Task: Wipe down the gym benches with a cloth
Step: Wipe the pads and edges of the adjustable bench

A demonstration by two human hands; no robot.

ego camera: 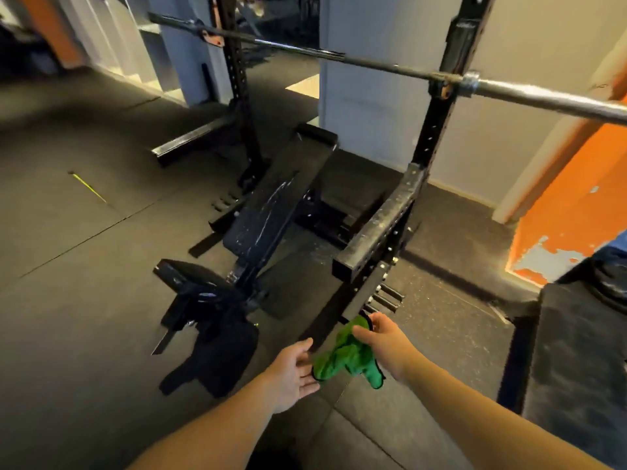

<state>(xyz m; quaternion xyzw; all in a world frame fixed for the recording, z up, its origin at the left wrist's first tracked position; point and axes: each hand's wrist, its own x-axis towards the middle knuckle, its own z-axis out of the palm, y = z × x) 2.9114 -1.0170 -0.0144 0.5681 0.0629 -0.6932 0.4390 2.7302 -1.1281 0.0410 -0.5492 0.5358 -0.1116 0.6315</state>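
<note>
A gym floor (84,232) of dark rubber mats fills the view, with grey walls and a chipped orange wall (583,198) at the right. A black adjustable bench (271,212) stands inside a black squat rack (437,120), under a barbell (373,64) resting across the uprights. The bench's long axis runs away from the person, from the seat pad at near left to the head end at far right, and pale streaks mark its backrest. It lies ahead of the hands and to their left, well apart from them, with the rack's safety arm (380,228) between its right side and the right arm. A bunched green cloth (349,357) hangs in the air low in the view, not on the bench. The right hand (380,337) grips the cloth's upper part, fingers curled round it, forearm stretched forward. The left hand (291,371) is open, palm turned toward the cloth and fingers straight, just beside its lower edge; whether it touches is unclear. The left hand is the nearer to the bench. A second padded bench (576,351) shows at the right edge.
</note>
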